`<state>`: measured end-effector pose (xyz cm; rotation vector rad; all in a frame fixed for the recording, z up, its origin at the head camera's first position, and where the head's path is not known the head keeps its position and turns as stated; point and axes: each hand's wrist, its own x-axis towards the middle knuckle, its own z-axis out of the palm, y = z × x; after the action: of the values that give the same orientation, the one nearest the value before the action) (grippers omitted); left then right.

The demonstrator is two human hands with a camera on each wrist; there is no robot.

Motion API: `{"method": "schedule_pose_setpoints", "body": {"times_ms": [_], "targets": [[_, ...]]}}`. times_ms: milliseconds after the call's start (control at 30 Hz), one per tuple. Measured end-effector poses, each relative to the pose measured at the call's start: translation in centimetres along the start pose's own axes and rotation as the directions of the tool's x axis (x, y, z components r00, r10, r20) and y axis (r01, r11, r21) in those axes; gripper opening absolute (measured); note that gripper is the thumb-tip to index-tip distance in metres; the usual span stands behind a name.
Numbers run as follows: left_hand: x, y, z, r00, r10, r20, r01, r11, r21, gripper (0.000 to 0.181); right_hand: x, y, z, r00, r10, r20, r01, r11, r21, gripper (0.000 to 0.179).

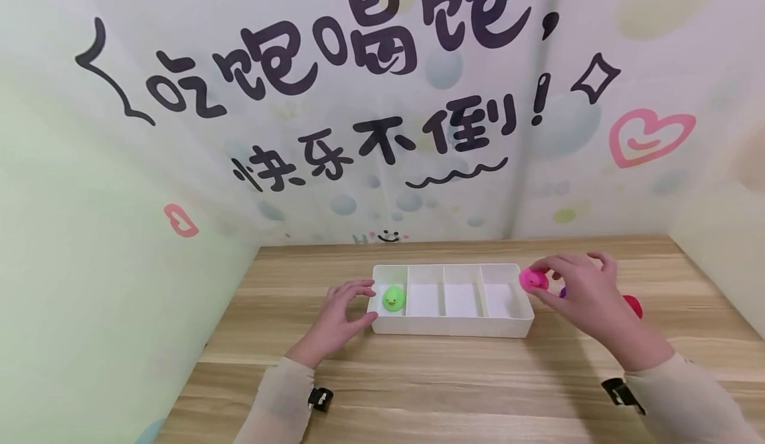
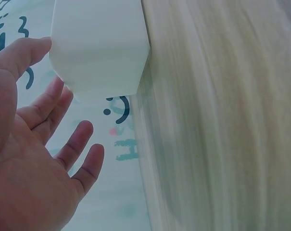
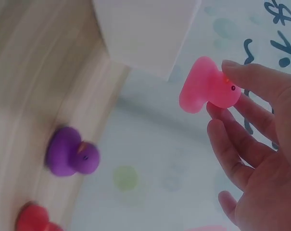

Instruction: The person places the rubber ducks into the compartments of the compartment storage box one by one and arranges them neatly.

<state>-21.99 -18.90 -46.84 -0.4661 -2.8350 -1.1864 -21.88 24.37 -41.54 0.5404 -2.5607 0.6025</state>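
1. At the left end of the white box [image 1: 452,326], which rests on the surface, the wall is touched by the left hand [image 1: 335,318], fingers and thumb spread; the box is probably being steadied.
2. In the box's leftmost of four compartments, a green duck [image 1: 393,298] is seen.
3. Just beyond the box's right end, a pink duck [image 1: 533,279] is pinched between thumb and fingers of the right hand [image 1: 582,291]. The step in hand is judged to be a placement; for that, the rim would need to be cleared before release.
4. Further right of the box, a purple duck [image 3: 70,151] is mostly hidden from the head view.
5. Beyond it, a red object [image 1: 633,306] is partly covered; its full shape cannot be told.
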Motion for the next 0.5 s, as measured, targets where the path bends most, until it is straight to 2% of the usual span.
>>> {"method": "schedule_pose_setpoints", "body": {"times_ms": [267, 500], "targets": [[0.1, -0.2, -0.1, 1.0, 0.01, -0.009, -0.01, 1.0, -0.001, 0.036, 2.1, -3.4, 1.9, 0.997, 0.004, 0.071, -0.007, 0.999, 0.044, 0.029], [0.0, 0.0, -0.1, 1.0, 0.007, -0.003, -0.007, 1.0, 0.011, 0.037, 3.4, -5.5, 3.9, 0.996, -0.055, 0.065, 0.05, 0.996, 0.079, 0.03]]}}
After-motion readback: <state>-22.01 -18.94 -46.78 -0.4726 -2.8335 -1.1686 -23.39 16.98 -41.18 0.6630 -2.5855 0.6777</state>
